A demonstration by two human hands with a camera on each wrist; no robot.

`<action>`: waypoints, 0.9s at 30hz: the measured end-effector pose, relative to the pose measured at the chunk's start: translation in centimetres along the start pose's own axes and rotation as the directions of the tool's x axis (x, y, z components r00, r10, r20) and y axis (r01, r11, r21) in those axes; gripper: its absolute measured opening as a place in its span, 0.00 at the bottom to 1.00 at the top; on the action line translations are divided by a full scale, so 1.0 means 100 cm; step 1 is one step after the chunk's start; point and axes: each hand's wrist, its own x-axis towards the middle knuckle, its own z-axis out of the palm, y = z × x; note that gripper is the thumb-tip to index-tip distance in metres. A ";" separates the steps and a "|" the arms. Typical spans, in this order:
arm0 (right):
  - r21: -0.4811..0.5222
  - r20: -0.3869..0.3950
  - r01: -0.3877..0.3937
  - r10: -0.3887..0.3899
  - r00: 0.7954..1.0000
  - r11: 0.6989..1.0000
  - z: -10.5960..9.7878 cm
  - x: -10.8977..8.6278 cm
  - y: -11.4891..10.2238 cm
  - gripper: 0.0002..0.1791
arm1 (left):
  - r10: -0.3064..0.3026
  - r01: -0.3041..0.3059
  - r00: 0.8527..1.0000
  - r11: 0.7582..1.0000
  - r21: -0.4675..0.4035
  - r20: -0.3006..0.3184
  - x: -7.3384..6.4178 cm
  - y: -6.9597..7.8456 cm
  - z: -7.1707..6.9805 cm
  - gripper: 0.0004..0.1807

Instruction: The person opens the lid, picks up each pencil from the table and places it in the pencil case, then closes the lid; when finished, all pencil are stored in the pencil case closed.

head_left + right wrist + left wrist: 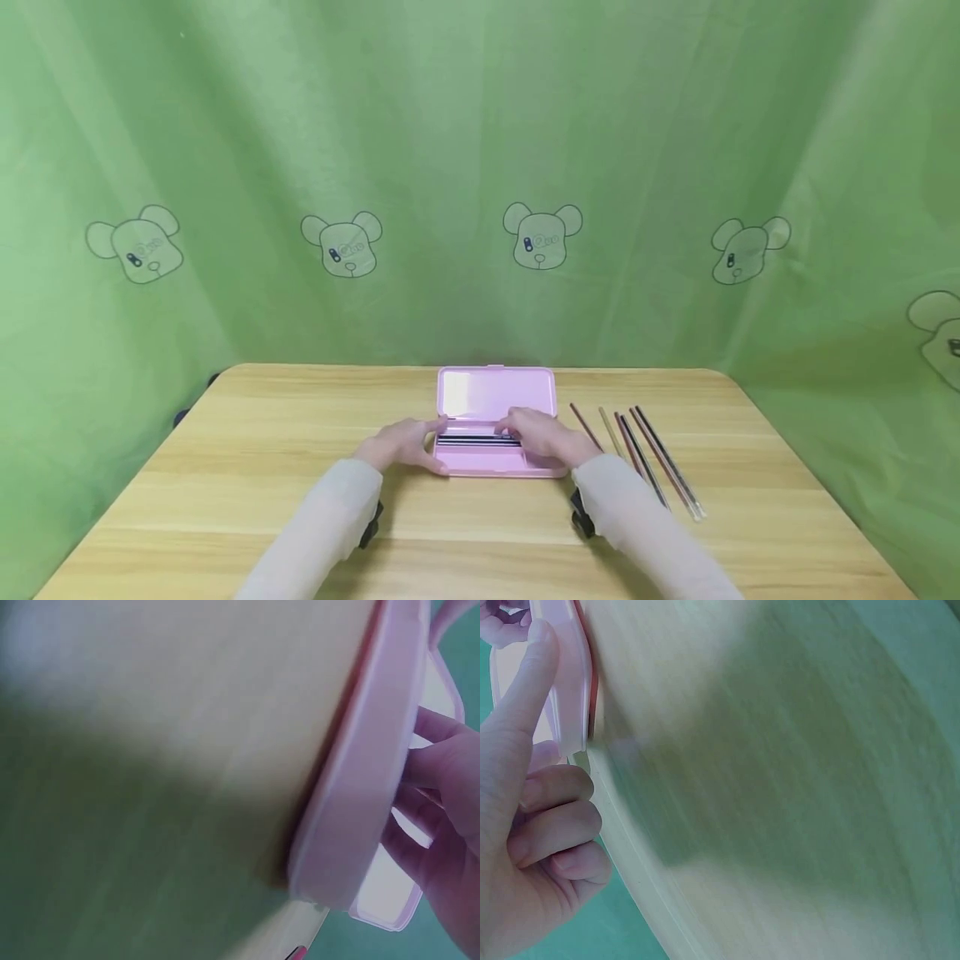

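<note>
A pink pencil case (480, 461) lies on the table with its lid (491, 393) tipped back. Several dark pencils (472, 441) lie lengthwise inside. My left hand (402, 442) grips the case's left end, its thumb (536, 675) over the front edge. Over the right part of the case, my right hand (542, 433) has its curved fingers (431, 761) dipping in, by the right ends of the pencils. The case's front wall (360, 780) hides those fingertips in the right wrist view, and I cannot tell whether they pinch a pencil.
Right of the case, several loose pencils (660, 450) in dark, red and tan lie slanted on the wooden table (225, 483), partly behind my right forearm. A green curtain (442, 167) with bear-head prints hangs behind the table and along both sides.
</note>
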 end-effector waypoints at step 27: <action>0.317 -0.165 0.020 0.035 0.986 0.948 -0.024 -0.039 0.034 0.13 | -0.002 0.002 1.000 1.000 0.015 -0.006 -0.001 0.002 -0.003 0.52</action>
